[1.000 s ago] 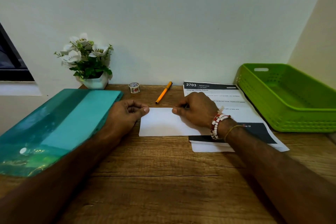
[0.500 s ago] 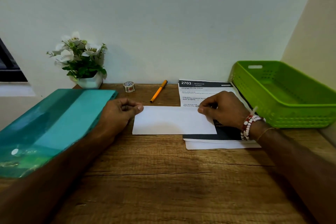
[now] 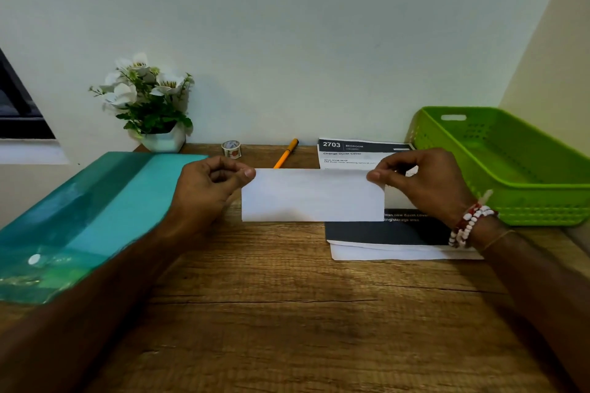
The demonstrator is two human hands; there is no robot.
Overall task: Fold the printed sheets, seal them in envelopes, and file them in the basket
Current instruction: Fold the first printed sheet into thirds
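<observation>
Both hands, left (image 3: 207,188) and right (image 3: 424,185), now pinch the folded sheet's (image 3: 313,196) top corners, lifted off the desk (image 3: 287,313).

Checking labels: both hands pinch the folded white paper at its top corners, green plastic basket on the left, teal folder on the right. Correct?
Sides are swapped. The head view shows the green plastic basket on the right and the teal folder on the left. The rest holds: left hand and right hand pinch the folded white paper at its top corners.
</observation>
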